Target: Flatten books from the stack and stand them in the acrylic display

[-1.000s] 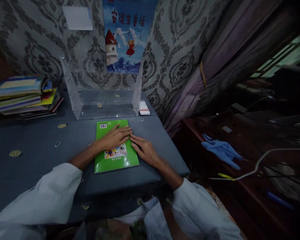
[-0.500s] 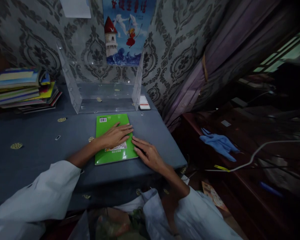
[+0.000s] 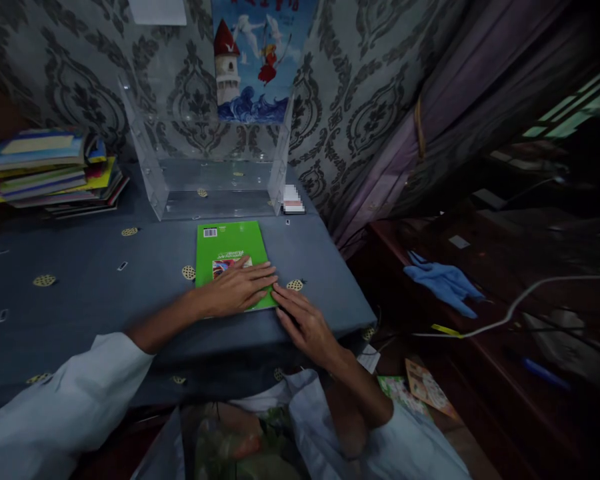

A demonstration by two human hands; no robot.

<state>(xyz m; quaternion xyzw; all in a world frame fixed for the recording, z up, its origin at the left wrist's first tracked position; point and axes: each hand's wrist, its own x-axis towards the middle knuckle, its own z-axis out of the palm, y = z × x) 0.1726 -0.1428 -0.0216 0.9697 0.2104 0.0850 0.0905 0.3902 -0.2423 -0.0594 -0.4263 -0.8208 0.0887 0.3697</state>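
Observation:
A bright green book (image 3: 233, 241) lies flat on the blue-grey tablecloth, with a barcode near its far left corner and a small picture in the middle. My left hand (image 3: 237, 288) rests palm down across its lower half, fingers stretched toward the right edge and covering part of the picture. At the near right corner, my right hand (image 3: 305, 320) touches the book's edge, its fingers extended and almost meeting the left fingertips. Behind the book stands a clear plastic rack (image 3: 215, 203).
A stack of books (image 3: 55, 170) is at the back left. A picture-covered book or poster (image 3: 253, 67) is upright behind the rack. To the right, a dark red wooden surface (image 3: 387, 243) holds a blue cloth (image 3: 445, 280) and a white cable (image 3: 525, 293). Booklets (image 3: 430, 387) lie lower down.
My left hand has slid toward me over the book, uncovering more of its upper part and picture. My right hand has shifted slightly toward me along the edge. The view has tilted a little.

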